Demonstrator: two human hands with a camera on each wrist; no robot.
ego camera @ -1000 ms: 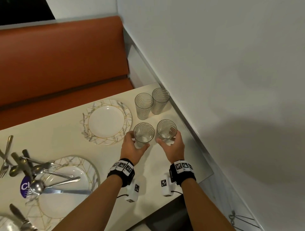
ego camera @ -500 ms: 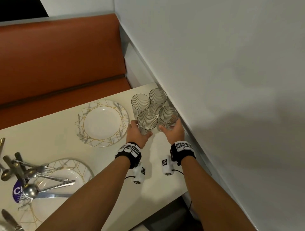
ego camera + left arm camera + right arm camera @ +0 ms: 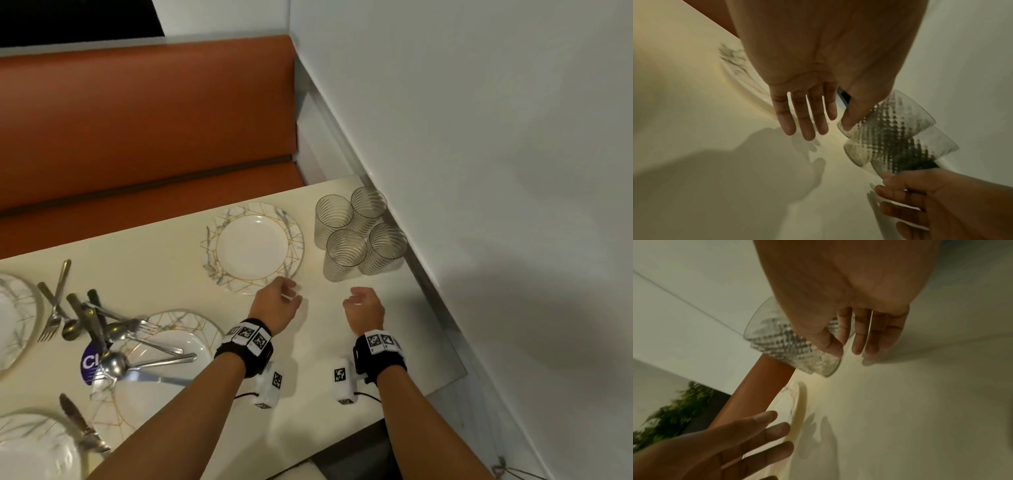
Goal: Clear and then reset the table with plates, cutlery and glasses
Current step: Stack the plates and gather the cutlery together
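Observation:
Several clear ribbed glasses [image 3: 359, 236] stand packed together in the table's far right corner, against the wall. My left hand [image 3: 286, 296] hovers just short of them, beside the near rim of a marble-and-gold plate [image 3: 253, 248]. My right hand [image 3: 356, 298] hangs level with it, to its right. Both hands are empty with relaxed fingers. In the left wrist view the left fingers [image 3: 807, 116] are straight and the glasses [image 3: 890, 138] stand free beside them. The right wrist view shows the right fingers [image 3: 859, 337] loose in front of a glass [image 3: 793, 345].
A second plate [image 3: 202, 329] carries a pile of forks, spoons and knives [image 3: 113, 342] at the left. More plates sit at the left edge [image 3: 13, 318] and bottom left [image 3: 34, 445]. An orange bench [image 3: 144, 130] runs behind the table; a white wall [image 3: 479, 171] bounds the right.
Both hands slid two glasses forward against the other two, then let go and drew back toward me, now empty.

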